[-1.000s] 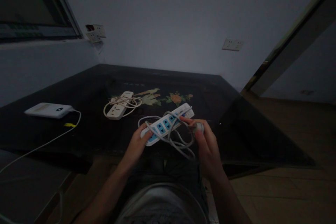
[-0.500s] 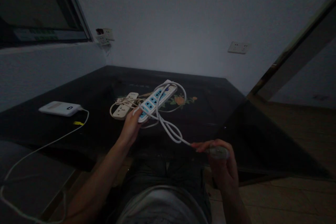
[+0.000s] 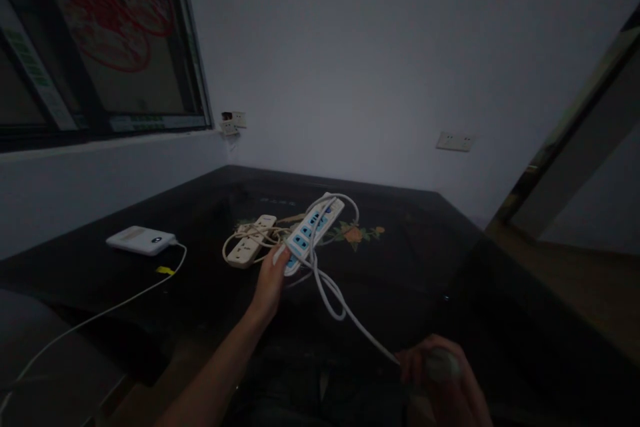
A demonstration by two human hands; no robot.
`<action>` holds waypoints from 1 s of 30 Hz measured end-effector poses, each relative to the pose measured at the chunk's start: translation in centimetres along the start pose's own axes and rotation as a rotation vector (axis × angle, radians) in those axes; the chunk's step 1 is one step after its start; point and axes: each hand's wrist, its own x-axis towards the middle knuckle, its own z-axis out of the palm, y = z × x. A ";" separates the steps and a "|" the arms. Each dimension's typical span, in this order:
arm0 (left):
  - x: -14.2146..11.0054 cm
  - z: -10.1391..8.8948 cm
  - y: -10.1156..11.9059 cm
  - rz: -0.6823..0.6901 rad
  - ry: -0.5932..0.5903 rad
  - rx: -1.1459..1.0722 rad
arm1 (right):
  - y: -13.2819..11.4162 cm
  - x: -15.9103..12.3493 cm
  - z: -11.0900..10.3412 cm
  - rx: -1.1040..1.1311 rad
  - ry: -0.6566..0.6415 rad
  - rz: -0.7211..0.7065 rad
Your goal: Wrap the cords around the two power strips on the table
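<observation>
Drawing the cord (image 3: 367, 333) out: my right hand (image 3: 463, 380), curled round the plug (image 3: 443, 365), has moved farther from the blue-socketed power strip (image 3: 299, 241), leaving a longer free run, loops remaining | my left hand (image 3: 267, 287) closed on its near end, over the bench (image 3: 395, 267) | long axis slants away from left hand, rightward, sockets up

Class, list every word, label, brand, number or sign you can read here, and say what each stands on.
No text is legible.
Black table: pale lettering-like marks, too blurred.
White device: small dark display, unreadable.
Beige power strip: mark at its far end, too small.
Blue-and-white power strip: no readable wording.
Window: green marks along the frame and a red design, no readable words.
</observation>
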 end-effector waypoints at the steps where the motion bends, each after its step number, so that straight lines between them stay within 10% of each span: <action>1: -0.2 -0.1 0.0 0.029 -0.024 0.033 | 0.2 0.7 0.1 0.007 0.045 -0.008; 6: -1.4 -0.4 1.4 0.153 -0.105 0.248 | -1.1 4.4 1.4 -0.220 0.179 0.028; 15: -2.8 0.1 3.5 0.276 -0.227 0.477 | -3.8 10.3 5.7 -0.350 -0.025 -0.210; 30: -2.0 0.8 2.9 0.140 -0.123 0.246 | 0.4 5.2 7.8 -0.623 -0.525 -0.260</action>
